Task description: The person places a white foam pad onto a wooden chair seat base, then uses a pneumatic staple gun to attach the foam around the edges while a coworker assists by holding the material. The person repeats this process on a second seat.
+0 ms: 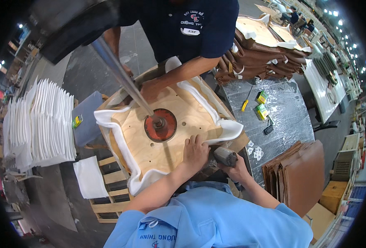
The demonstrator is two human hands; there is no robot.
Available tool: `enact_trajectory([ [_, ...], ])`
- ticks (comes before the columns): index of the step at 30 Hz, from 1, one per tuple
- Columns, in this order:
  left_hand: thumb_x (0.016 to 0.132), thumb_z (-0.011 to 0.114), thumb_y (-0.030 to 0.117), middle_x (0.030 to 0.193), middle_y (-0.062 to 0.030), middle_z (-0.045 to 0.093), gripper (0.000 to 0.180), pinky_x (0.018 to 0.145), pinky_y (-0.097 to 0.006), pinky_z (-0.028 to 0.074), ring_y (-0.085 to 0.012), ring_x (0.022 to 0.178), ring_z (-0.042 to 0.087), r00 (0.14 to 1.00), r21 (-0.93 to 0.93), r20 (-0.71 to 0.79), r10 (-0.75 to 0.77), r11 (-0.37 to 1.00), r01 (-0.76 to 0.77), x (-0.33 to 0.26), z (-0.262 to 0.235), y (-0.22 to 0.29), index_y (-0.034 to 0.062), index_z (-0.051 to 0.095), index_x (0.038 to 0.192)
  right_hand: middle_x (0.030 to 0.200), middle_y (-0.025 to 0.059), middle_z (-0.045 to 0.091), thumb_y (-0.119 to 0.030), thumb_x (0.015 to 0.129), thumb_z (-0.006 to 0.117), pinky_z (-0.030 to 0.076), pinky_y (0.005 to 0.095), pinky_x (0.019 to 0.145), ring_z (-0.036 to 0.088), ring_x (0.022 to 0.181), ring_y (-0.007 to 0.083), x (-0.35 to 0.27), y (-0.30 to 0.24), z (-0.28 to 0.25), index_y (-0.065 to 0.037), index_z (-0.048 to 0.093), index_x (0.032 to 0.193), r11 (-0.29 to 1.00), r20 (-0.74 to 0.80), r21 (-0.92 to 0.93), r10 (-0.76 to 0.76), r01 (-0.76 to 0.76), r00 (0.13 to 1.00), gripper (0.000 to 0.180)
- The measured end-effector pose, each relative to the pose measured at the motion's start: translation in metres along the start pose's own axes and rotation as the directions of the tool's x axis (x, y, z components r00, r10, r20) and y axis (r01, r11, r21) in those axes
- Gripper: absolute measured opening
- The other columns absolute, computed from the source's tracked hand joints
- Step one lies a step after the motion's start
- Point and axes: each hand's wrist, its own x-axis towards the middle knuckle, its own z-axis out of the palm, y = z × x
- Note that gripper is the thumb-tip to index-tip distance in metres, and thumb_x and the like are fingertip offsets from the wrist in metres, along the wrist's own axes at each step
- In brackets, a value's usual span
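A square plywood seat panel (176, 111) lies in front of me, white padding (124, 142) folded over its edges. A metal rod ending in a red round disc (169, 131) presses on its middle. At the near edge my left hand (196, 152) has its fingers bent over the rim, holding the padding against the wood; the thumb is mostly hidden. My right hand (237, 168) is wrapped round a grey staple gun (225, 156), its head close to the panel's near right edge. Across the panel, a co-worker's hand (150, 90) rests at the far edge.
At right a plastic-covered table (284, 109) bears a yellow screwdriver (245, 103) and small green-yellow boxes (262, 97). Behind it rise stacked brown covers with panels (261, 53). Brown sheets (296, 173) stand near right. White padding sheets (40, 124) are stacked left, beside a wooden pallet (112, 182).
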Motion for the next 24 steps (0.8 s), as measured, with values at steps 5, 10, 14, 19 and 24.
enact_trajectory([
  [5,0.089,0.075,0.023,0.103,-0.0107,0.059,0.016,0.089,-0.046,0.042,-0.0316,0.103,0.056,0.990,-0.044,-0.027,0.140,0.989,-0.141,0.005,-0.004,-0.004,0.0084,0.072,0.084,0.125,0.0141,0.074,-0.006,0.086,0.084,0.054,0.0369,0.102,0.069,0.118,0.0208,0.006,-0.005,-0.005,-0.002,0.065,0.136,0.991,0.041,-0.110,-0.075,0.079,0.996,0.054],
  [10,0.090,0.075,0.021,0.101,-0.0122,0.064,0.011,0.085,-0.047,0.047,-0.0331,0.099,0.060,0.997,-0.271,-0.014,0.078,0.959,-0.079,-0.022,-0.043,0.010,0.0098,0.073,0.091,0.123,0.0113,0.074,-0.007,0.088,0.083,0.055,0.0362,0.100,0.069,0.113,0.0186,0.005,-0.008,-0.002,-0.001,0.065,0.133,1.000,0.050,0.001,-0.015,0.014,0.999,0.048],
  [14,0.090,0.079,0.020,0.098,-0.0133,0.070,0.021,0.084,-0.048,0.054,-0.0349,0.095,0.067,0.957,-0.641,0.273,-0.096,0.724,0.255,-0.091,-0.098,-0.007,0.0063,0.073,0.105,0.124,0.0129,0.074,-0.006,0.088,0.083,0.055,0.0362,0.101,0.070,0.115,0.0198,0.006,-0.008,-0.004,0.000,0.064,0.135,0.996,0.038,-0.004,0.087,-0.087,0.996,0.051],
  [19,0.086,0.083,0.021,0.115,-0.0124,0.068,0.037,0.094,-0.048,0.052,-0.0370,0.108,0.064,0.949,-0.363,0.214,-0.229,0.884,0.295,-0.176,-0.091,-0.043,0.0060,0.071,0.118,0.120,0.0126,0.075,-0.005,0.089,0.083,0.056,0.0360,0.099,0.070,0.110,0.0196,0.007,-0.005,-0.006,0.001,0.066,0.131,0.996,0.071,-0.047,0.078,-0.075,0.994,0.046],
  [24,0.085,0.083,0.031,0.111,-0.0102,0.063,0.040,0.089,-0.048,0.049,-0.0343,0.104,0.060,0.943,-0.113,0.131,-0.306,0.940,0.321,-0.174,-0.066,-0.041,0.0087,0.070,0.115,0.118,0.0118,0.076,-0.005,0.090,0.082,0.056,0.0362,0.097,0.071,0.107,0.0190,0.010,-0.009,-0.004,0.001,0.067,0.127,0.995,0.092,-0.079,0.061,-0.053,0.994,0.041],
])
